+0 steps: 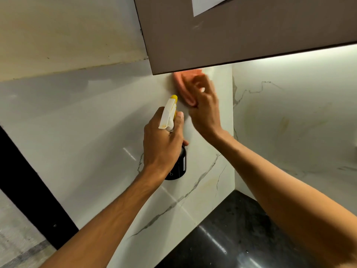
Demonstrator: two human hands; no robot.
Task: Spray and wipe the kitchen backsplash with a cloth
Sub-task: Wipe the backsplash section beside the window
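My left hand (164,144) grips dark spray bottle (169,116), white trigger, yellow nozzle pointing up, away. Just beyond, my right hand (204,111), blurred, fingers curled on pink cloth (183,89), presses it to white veined marble backsplash (96,122), right under brown cabinet (231,45). Likely next stroke: down-left.

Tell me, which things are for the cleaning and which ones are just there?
For the job:
spray bottle, gripped by the left hand
pink cloth, held against the wall by the right hand
marble backsplash

Just there:
brown cabinet overhead
white paper on it
black countertop
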